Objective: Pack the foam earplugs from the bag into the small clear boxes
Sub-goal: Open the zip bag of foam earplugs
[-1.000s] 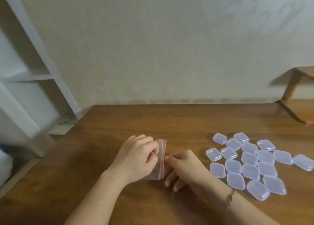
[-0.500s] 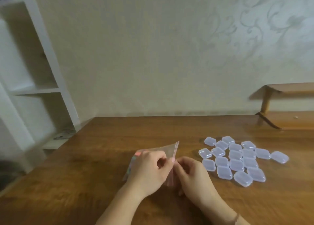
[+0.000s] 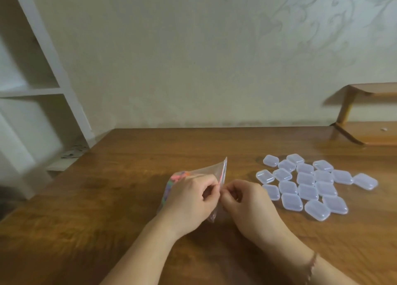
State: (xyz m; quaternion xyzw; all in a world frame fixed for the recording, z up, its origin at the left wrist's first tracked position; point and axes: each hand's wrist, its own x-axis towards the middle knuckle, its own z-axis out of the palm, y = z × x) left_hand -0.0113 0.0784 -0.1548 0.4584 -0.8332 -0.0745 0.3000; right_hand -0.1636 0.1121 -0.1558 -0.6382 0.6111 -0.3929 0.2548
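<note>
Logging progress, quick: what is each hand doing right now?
Left hand: pinching the bag at its red-striped top edge.
Right hand: fingers curled, pinching the same edge from the other side.

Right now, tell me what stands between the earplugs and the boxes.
The bag itself: the earplugs are inside it, and both hands, left hand and right hand, pinch its red-striped top edge. The boxes appear to have their lids shut. The table between bag and boxes shows nothing in the way.
</note>
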